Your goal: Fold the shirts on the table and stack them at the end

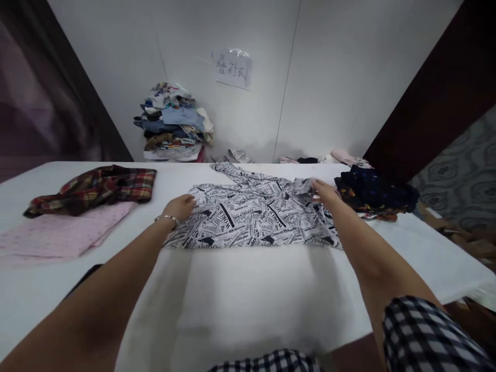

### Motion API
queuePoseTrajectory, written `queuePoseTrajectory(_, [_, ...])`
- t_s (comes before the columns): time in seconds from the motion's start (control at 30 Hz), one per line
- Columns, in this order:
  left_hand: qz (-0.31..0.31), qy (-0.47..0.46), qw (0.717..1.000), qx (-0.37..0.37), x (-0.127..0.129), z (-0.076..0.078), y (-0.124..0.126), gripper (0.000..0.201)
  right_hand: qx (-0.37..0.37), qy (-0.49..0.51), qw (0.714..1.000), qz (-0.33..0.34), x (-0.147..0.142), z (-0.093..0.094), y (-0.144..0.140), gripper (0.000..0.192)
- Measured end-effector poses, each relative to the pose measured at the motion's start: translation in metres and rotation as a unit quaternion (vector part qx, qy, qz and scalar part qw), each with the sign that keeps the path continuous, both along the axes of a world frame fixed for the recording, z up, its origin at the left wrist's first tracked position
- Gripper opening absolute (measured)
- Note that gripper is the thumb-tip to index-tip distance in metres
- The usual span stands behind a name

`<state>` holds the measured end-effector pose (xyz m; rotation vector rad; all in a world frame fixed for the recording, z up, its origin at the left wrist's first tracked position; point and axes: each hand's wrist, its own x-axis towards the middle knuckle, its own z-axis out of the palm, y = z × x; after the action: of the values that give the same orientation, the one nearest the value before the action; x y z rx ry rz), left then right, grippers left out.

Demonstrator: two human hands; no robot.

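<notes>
A white shirt with black newspaper print lies spread across the white table in front of me. One sleeve of it stretches away toward the far edge of the table. At the shirt's left edge, my left hand, with a bracelet at the wrist, is closed on the cloth; its fingertips show only in part. My right hand pinches a bunched, folded piece of the same shirt at its upper right, slightly raised.
On the left, a red plaid garment lies partly over a pink garment. Dark patterned clothes are heaped at the right. Behind the white table rises a tall clothes pile. A handwritten paper sign hangs on the wall.
</notes>
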<state>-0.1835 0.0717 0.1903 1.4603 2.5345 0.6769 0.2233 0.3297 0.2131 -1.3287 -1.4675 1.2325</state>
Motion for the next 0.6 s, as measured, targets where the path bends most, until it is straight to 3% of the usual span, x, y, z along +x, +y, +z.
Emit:
queuePoseTrajectory(0.13, [-0.004, 0.033, 0.999, -0.011, 0.011, -0.013, -0.026, 0.052, 0.022, -0.052, 0.998, 0.004, 0.020, -0.033, -0.023, 0.037])
queuePoseTrajectory(0.2, [-0.017, 0.057, 0.998, -0.021, 0.015, -0.020, -0.052, 0.056, 0.084, -0.101, 0.991, 0.018, 0.044, -0.051, -0.046, 0.039])
queuePoseTrajectory(0.27, [-0.045, 0.073, 0.996, -0.024, 0.015, -0.030, -0.082, 0.060, 0.184, -0.189, 0.963, 0.049, 0.074, -0.071, -0.072, 0.042])
queuePoseTrajectory(0.37, [-0.130, 0.084, 0.988, 0.001, 0.013, -0.051, -0.114, 0.060, 0.300, -0.304, 0.898, 0.104, 0.113, -0.099, -0.103, 0.047])
queuePoseTrajectory(0.47, [-0.155, 0.117, 0.981, 0.004, 0.011, -0.063, -0.118, 0.051, 0.380, -0.348, 0.846, 0.140, 0.132, -0.115, -0.107, 0.035])
queuePoseTrajectory(0.6, [-0.162, 0.155, 0.974, -0.021, 0.016, -0.053, -0.100, 0.040, 0.396, -0.374, 0.827, 0.138, 0.134, -0.109, -0.085, 0.032])
